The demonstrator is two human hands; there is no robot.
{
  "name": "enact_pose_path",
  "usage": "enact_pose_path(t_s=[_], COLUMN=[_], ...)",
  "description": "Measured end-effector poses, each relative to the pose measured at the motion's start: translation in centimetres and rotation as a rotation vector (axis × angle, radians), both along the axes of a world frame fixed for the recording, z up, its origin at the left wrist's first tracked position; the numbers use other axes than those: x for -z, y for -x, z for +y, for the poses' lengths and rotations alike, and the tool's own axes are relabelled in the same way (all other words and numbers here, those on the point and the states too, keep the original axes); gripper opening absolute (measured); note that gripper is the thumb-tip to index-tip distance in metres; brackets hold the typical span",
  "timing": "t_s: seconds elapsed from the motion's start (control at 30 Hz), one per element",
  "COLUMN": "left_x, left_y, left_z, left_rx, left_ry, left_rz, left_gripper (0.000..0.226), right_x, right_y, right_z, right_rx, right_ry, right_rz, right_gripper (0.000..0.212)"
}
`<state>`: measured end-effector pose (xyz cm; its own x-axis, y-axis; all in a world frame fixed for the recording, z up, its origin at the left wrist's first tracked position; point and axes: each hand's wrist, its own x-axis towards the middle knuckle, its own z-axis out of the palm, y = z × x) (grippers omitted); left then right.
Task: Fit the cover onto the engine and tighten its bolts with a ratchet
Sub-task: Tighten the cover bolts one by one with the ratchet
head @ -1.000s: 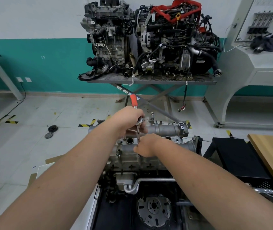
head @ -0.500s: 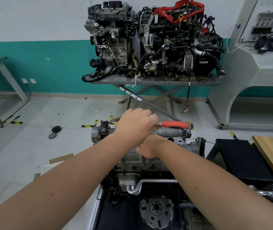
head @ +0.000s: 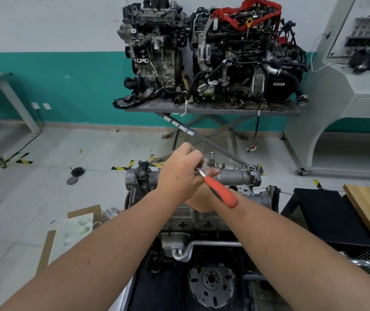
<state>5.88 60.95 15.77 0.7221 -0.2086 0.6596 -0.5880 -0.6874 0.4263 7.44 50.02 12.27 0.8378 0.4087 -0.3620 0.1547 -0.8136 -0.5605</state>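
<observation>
The left hand (head: pixel 180 173) is curled round the head end of the orange-handled steel ratchet (head: pixel 219 190) over the grey aluminium cover (head: pixel 235 176) on the near engine (head: pixel 202 221). The right hand (head: pixel 202 202) is mostly hidden beneath; I cannot tell its grip. Pale tiled floor (head: pixel 67 149), teal wall (head: pixel 78 86) beyond.

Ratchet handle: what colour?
Orange-red, on the ratchet handle; head view, the only one.

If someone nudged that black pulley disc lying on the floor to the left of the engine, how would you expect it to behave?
The pulley disc lies flat on the floor tiles, so it would probably slide rather than roll. It looks solid, likely heavy for its size.
</observation>
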Motion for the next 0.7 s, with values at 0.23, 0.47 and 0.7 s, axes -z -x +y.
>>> enact_pose_path(t_s=[0.23, 0.47, 0.7], left_x=[0.6, -1.0, -4.1], left_y=[0.5, -1.0, -2.9], left_z=[-0.6, -0.8, 1.1], left_rx=[0.106, 0.103, -0.042], left_ry=[0.749, 1.368, 0.742], left_rz=[0.414, 1.003, 1.188], left_gripper=[0.038, 0.041, 0.017], right_x=[-1.7, -1.2, -1.3], right_y=[-0.3, -0.9, -0.5], right_z=[0.8, 0.8, 0.6], right_rx=[-0.094, -0.15, -0.185], right_ry=[0.471, 0.552, 0.549], right_rz=[-0.036, -0.081, -0.109], right_gripper=[0.046, 0.046, 0.043])
